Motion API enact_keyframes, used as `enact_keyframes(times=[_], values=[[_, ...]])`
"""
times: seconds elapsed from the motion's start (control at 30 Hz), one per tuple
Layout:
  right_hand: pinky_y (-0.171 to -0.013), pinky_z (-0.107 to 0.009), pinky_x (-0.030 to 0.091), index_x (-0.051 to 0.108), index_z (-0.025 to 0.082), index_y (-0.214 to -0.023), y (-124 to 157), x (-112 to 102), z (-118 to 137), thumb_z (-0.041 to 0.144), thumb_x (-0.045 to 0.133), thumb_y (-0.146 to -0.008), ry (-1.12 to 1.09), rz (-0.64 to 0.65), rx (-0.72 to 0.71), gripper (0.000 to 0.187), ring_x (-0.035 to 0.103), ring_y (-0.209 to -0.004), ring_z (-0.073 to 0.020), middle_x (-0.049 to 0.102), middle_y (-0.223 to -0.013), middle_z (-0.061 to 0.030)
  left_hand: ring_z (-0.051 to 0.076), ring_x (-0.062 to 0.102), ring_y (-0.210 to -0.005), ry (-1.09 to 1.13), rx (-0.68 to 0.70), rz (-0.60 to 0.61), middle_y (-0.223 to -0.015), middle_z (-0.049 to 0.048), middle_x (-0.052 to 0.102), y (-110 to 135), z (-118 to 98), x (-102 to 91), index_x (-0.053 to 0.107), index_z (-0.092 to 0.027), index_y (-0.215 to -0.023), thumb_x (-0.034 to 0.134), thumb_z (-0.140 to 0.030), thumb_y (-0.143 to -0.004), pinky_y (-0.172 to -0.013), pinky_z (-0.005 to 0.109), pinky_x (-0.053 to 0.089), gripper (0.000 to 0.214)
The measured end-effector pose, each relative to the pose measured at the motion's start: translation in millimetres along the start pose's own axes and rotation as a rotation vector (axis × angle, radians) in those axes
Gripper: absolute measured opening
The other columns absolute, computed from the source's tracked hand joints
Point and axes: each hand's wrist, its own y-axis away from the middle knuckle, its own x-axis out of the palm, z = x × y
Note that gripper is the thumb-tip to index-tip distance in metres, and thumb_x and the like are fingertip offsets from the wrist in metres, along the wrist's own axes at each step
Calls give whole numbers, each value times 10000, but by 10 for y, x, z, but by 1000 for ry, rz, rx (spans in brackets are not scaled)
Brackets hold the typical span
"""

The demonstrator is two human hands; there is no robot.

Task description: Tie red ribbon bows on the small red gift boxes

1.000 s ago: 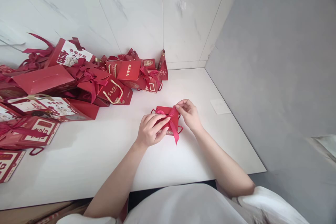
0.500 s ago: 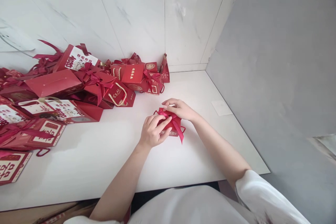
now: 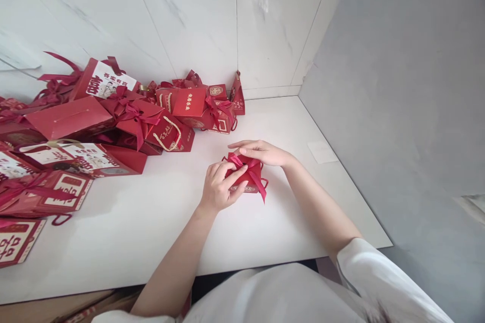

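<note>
A small red gift box [image 3: 253,186] with a pink-red ribbon [image 3: 256,177] tied in a bow on top sits on the white table. Red cord handles stick out at its sides. From the left, my left hand [image 3: 220,185] grips the box, its index finger pressed onto the bow and its thumb by the front face. My right hand [image 3: 265,152] lies over the back edge with fingers stretched out flat and close together, touching the box. Those fingers hide the rear of the box, and part of the bow is covered by my left hand.
Several red gift boxes [image 3: 71,116] with ribbons and cord handles are piled along the left of the table [image 3: 151,232]. More stand by the tiled wall [image 3: 200,15], including a narrow upright one [image 3: 237,98]. A white paper piece [image 3: 322,152] lies near the right edge, beside a grey panel [image 3: 401,86].
My right hand has slid slightly back and flattened, with its thumb off the bow and over the rear edge. My left hand stays on the box. The view has shifted slightly.
</note>
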Motion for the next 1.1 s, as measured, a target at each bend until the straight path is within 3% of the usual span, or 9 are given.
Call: enact_keyframes(times=[0.17,0.37,0.53,0.63,0.77,0.93,1.1], values=[[-1188,-461,332,740,353,-1186,95,-178,-36,622,550,-936,30,-14,87,413,415,-1438,-299,488,-1536,17,226,609,-896,27,-111,1,-971,85,661,5,-3,19,729,-236,-1161,655,-326,-864,-856,390,487,320],[-1178,-425,345,774,326,-1100,-35,-116,-219,658,501,-943,-7,-105,39,458,477,-1381,-263,533,-1479,-16,242,614,-936,4,-136,2,-980,85,667,-23,-30,26,731,-235,-1154,664,-320,-853,-909,420,456,320],[-1103,-403,411,792,235,-960,-138,10,-310,648,568,-902,-169,-189,60,473,612,-1194,-247,672,-1282,-55,279,608,-1093,-28,-164,-2,-1067,93,664,-21,-37,22,733,-246,-1142,660,-332,-855,-1099,518,345,308],[-967,-378,492,753,194,-798,-161,-5,-352,629,628,-863,-331,-308,83,457,679,-1024,-232,725,-1157,-76,294,585,-1181,-32,-150,5,-1167,104,652,1,-28,13,716,-251,-1176,655,-332,-857,-1137,530,313,334],[-845,-330,511,659,186,-701,-148,-127,-379,601,696,-804,-414,-525,112,430,685,-885,-192,740,-1040,-73,309,573,-1212,-56,-124,4,-1227,117,637,26,-6,1,671,-247,-1249,659,-362,-855,-1141,526,313,411],[-844,-339,509,696,199,-861,-13,-133,-394,609,625,-855,-388,-568,138,416,687,-930,-208,738,-1114,-80,324,547,-1256,-10,-225,-45,-1326,166,576,49,32,9,480,-188,-1420,661,-442,-842,-1133,502,355,656],[-1011,-417,468,678,246,-1196,239,67,-487,663,467,-943,-403,-428,176,531,638,-1179,-259,716,-1245,-81,332,478,-1347,145,-413,-2,-1449,192,487,113,146,89,343,-178,-1485,633,-487,-876,-1117,501,388,742]])
